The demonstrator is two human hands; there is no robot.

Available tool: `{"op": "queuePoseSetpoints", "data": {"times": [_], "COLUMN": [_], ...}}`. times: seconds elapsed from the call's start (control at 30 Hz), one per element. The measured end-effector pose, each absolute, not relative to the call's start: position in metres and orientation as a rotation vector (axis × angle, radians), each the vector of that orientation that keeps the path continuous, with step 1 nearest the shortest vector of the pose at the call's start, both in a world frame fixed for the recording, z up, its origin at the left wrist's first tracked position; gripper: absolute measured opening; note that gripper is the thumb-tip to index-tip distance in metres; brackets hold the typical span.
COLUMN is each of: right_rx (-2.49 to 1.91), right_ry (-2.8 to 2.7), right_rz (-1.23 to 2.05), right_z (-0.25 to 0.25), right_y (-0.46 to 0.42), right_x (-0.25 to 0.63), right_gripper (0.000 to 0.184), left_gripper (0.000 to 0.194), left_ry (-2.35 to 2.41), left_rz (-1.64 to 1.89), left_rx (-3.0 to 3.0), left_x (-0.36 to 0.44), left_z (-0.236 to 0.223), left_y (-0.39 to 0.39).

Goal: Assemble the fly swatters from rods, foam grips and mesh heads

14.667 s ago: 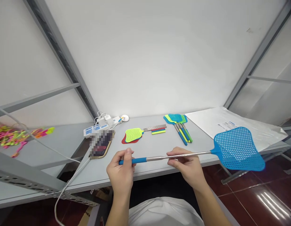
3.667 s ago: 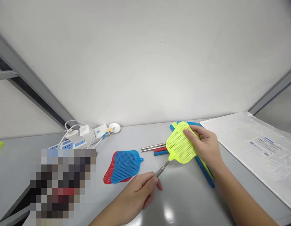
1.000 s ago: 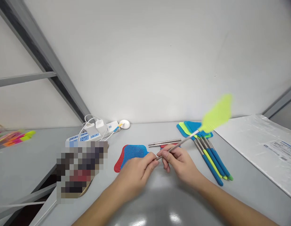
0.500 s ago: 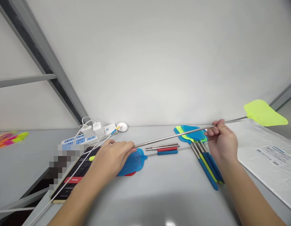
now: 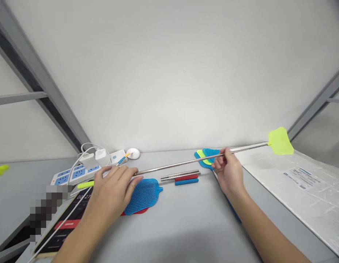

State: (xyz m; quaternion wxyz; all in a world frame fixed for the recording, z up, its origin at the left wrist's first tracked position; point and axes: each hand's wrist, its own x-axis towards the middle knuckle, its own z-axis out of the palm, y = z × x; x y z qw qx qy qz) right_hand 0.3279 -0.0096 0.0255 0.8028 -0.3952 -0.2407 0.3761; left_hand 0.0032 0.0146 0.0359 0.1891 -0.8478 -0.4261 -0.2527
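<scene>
A yellow-green telescopic fly swatter [image 5: 281,141] stretches across the table, its metal rod drawn out long. My left hand [image 5: 114,188] is wrapped round the handle end, and a bit of the yellow-green grip shows beyond it. Thumb and fingers of my right hand [image 5: 229,168] pinch the rod towards the swatter's head. Under my left hand lies a blue swatter head [image 5: 144,195] on top of a red one [image 5: 142,211]. Loose metal rods [image 5: 180,175] lie mid-table beside a red grip [image 5: 186,178] and a blue grip [image 5: 186,182]. Behind my right forearm, several swatters [image 5: 203,160] are stacked, partly hidden.
At left stand a power strip [image 5: 76,174] with white plugs and a phone [image 5: 62,223] crossed by a white cable. A round white device [image 5: 133,153] sits near the wall. A white wrapped package [image 5: 301,182] covers the right side.
The view has turned, so most things sit further left. The swatter's head now faces the camera more. Both hands keep their grip, and my right forearm hides more of the stacked swatters.
</scene>
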Motion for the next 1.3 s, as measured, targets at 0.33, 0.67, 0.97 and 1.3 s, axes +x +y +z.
{"op": "queuePoseSetpoints", "data": {"times": [0.33,0.67,0.97,1.3], "right_rx": [-0.853,-0.885,-0.830,-0.842], "right_ry": [-0.801,-0.721,-0.580,-0.396], "right_rz": [1.122,0.922,0.878,0.758], "right_z": [0.010,0.040,0.040,0.031], "right_y": [-0.027,-0.033,-0.022,-0.013], "right_x": [0.275,0.308,0.328,0.330], "right_gripper": [0.037,0.035,0.034,0.034], "left_gripper": [0.026,0.037,0.040,0.030], "left_ry": [-1.285,-1.131,-1.141,-1.180], "left_rz": [-0.630,-0.710,-0.700,-0.766], "left_rx": [-2.536,-2.394,-2.359,-2.327], "left_x": [0.027,0.019,0.007,0.011], "left_z": [0.020,0.033,0.032,0.026], "left_y": [0.008,0.019,0.027,0.024]}}
